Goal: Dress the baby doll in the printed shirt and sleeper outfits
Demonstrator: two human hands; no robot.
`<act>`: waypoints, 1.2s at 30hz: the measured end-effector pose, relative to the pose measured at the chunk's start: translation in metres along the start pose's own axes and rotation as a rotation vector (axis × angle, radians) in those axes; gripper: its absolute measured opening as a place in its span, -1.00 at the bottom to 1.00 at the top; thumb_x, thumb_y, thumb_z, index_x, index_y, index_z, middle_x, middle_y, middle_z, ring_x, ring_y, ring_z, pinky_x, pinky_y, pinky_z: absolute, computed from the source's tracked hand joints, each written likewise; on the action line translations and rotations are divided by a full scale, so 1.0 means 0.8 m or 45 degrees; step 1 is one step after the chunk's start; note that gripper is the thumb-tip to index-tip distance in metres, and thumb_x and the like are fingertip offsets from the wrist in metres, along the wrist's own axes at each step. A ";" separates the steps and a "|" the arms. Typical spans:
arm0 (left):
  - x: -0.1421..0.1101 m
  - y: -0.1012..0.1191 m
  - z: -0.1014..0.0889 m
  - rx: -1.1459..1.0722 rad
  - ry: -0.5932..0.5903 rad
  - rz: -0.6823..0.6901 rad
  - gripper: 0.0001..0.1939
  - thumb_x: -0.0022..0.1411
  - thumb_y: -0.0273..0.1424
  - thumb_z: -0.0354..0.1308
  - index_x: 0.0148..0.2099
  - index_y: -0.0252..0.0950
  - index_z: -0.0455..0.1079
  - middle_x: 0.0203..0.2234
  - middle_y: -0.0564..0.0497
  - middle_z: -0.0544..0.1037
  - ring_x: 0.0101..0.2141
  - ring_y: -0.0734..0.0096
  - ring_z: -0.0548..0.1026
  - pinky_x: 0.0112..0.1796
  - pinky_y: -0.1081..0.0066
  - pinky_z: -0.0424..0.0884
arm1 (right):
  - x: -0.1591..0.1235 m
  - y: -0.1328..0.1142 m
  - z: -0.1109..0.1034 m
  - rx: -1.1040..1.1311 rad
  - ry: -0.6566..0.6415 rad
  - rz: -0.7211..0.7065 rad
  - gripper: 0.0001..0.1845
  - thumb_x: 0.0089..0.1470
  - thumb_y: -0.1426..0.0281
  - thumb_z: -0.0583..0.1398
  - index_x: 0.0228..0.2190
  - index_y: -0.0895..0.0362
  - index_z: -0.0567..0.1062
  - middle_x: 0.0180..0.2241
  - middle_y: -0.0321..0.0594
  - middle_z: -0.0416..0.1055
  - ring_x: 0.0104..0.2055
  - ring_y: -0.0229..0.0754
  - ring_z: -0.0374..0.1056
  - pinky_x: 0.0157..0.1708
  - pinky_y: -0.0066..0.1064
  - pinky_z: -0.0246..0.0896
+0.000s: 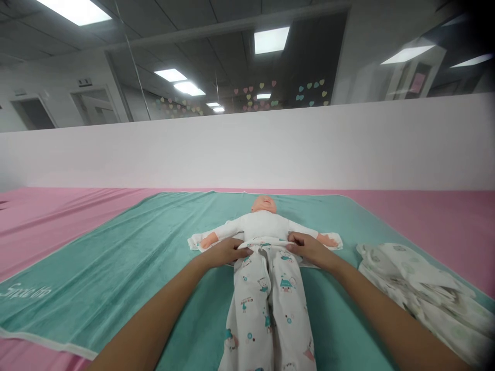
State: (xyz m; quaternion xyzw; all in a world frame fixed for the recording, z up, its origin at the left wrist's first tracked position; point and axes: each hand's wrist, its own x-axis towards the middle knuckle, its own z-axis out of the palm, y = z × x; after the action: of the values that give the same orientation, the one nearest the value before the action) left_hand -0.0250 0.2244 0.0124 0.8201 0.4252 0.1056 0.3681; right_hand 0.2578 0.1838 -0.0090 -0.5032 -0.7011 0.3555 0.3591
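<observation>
A baby doll [264,204] lies on its back with its head at the far end and its arms spread out. It wears a white long-sleeved top [265,224] and white pants [253,304] printed with small teal and pink figures. My left hand [229,251] is closed on the waistband at the doll's hip on the left. On the opposite side my right hand [303,246] pinches the same waistband. The doll's legs are hidden inside the pants, whose lower ends run out of view.
Under the doll spreads a teal towel [154,247] with white lettering, on a pink sheet [444,226]. A crumpled pile of white printed cloth [421,288] lies at the right. Behind stands a low white wall [247,149] with glass panes above.
</observation>
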 end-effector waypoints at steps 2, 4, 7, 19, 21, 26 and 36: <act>-0.004 0.003 -0.008 0.009 -0.092 0.034 -0.58 0.03 0.01 0.06 -0.29 -0.24 0.36 -0.43 0.08 0.42 -0.41 0.39 0.34 -0.44 0.48 0.17 | -0.003 -0.006 -0.003 -0.042 -0.075 0.023 -0.60 -0.16 0.07 0.24 -0.48 0.13 0.30 -0.50 -0.36 0.16 -0.48 -0.30 0.05 -0.51 -0.46 -0.10; -0.009 0.006 -0.014 -0.007 -0.178 0.082 -0.60 -0.02 -0.08 0.16 -0.18 -0.20 0.37 -0.29 0.08 0.46 -0.29 0.33 0.37 -0.36 0.48 0.22 | -0.007 -0.012 -0.003 -0.072 -0.112 0.047 -0.60 -0.20 0.09 0.28 -0.45 0.11 0.32 -0.47 -0.35 0.19 -0.46 -0.28 0.08 -0.51 -0.46 -0.08; -0.013 0.010 -0.017 -0.091 -0.261 0.126 -0.56 -0.08 -0.17 0.23 -0.12 -0.19 0.38 -0.24 0.08 0.47 -0.23 0.29 0.38 -0.29 0.47 0.25 | -0.012 -0.024 -0.001 -0.125 -0.070 0.038 -0.61 -0.20 0.08 0.27 -0.49 0.11 0.30 -0.49 -0.35 0.18 -0.48 -0.28 0.07 -0.52 -0.45 -0.09; -0.007 0.003 -0.005 0.027 -0.095 0.022 -0.56 -0.14 0.02 0.21 -0.42 -0.28 0.39 -0.54 0.11 0.39 -0.48 0.45 0.30 -0.51 0.50 0.08 | -0.016 -0.043 0.011 -0.290 -0.122 -0.014 -0.51 -0.05 0.02 0.13 -0.67 0.14 0.15 -0.62 -0.39 -0.04 -0.56 -0.34 -0.08 -0.57 -0.46 -0.22; -0.006 0.003 -0.004 0.025 -0.099 -0.006 -0.53 -0.15 0.06 0.20 -0.48 -0.29 0.37 -0.60 0.12 0.31 -0.54 0.50 0.23 -0.54 0.50 0.03 | -0.015 -0.041 0.009 -0.267 -0.192 0.017 -0.49 -0.05 0.00 0.12 -0.66 0.14 0.14 -0.61 -0.39 -0.05 -0.55 -0.35 -0.09 -0.56 -0.46 -0.22; -0.002 -0.001 -0.003 0.025 -0.059 -0.069 -0.49 -0.14 0.09 0.17 -0.53 -0.32 0.35 -0.65 0.11 0.25 -0.58 0.54 0.17 -0.57 0.49 0.00 | -0.018 -0.043 0.003 -0.268 -0.234 0.061 -0.51 -0.03 -0.01 0.12 -0.60 0.14 0.15 -0.56 -0.39 -0.04 -0.53 -0.35 -0.07 -0.54 -0.48 -0.19; 0.000 -0.009 -0.002 -0.007 -0.050 -0.015 -0.50 -0.11 0.07 0.16 -0.53 -0.32 0.31 -0.65 0.13 0.22 -0.59 0.56 0.14 -0.56 0.49 0.00 | -0.027 -0.042 0.000 -0.282 -0.254 0.054 -0.60 -0.01 0.06 0.13 -0.53 0.13 0.20 -0.50 -0.38 0.04 -0.47 -0.32 0.01 -0.48 -0.48 -0.09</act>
State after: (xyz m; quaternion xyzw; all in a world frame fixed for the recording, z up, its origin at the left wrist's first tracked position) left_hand -0.0299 0.2279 0.0087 0.8185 0.4226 0.0884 0.3791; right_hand 0.2477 0.1551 0.0168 -0.5165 -0.7575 0.3317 0.2222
